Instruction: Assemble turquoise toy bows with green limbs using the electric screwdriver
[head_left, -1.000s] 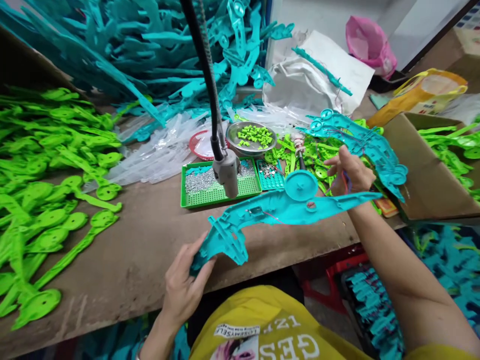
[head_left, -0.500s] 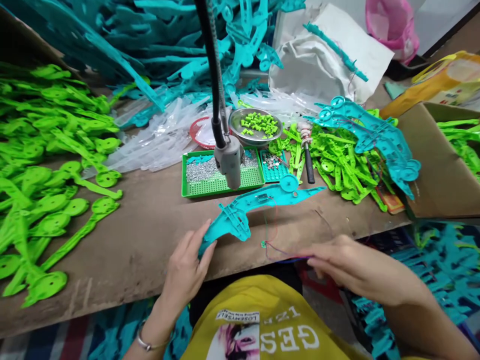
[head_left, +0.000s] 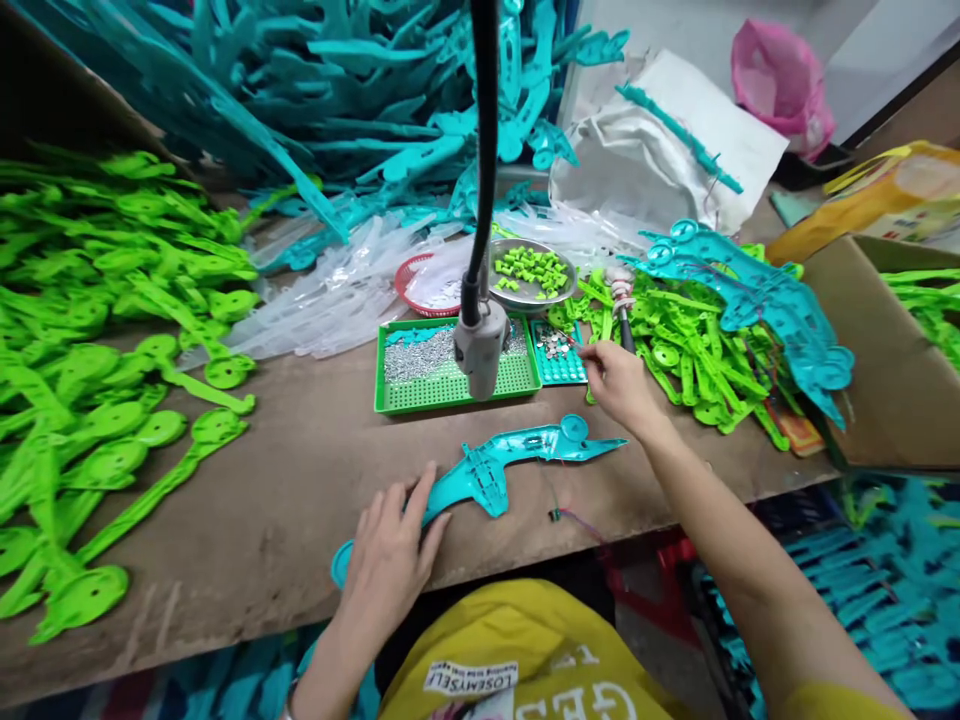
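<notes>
My left hand (head_left: 394, 540) lies over the narrow left end of a teal plastic shell (head_left: 484, 478), fingers on one side and thumb on the other. The shell rests on the table, hollow side up. A small circuit board (head_left: 555, 515) on thin wires lies below it, its wires trailing over the table's front edge. My right hand (head_left: 619, 385) is at the right edge of a small teal tray (head_left: 562, 375) of little metal pieces. Its fingertips are pinched together; what they hold, if anything, is too small to make out.
A screwdriver (head_left: 480, 350) hangs over a green tray (head_left: 420, 402) of screws. Behind stand a metal bowl (head_left: 525, 290) of green pieces and a red basket (head_left: 405, 290). Green parts (head_left: 120, 370) pile up left; a cardboard box (head_left: 877, 360) stands right.
My right hand has left the wires at the table's front edge and reached forward to the small teal tray. The shell is lower and flatter on the table, my left hand still on it.
</notes>
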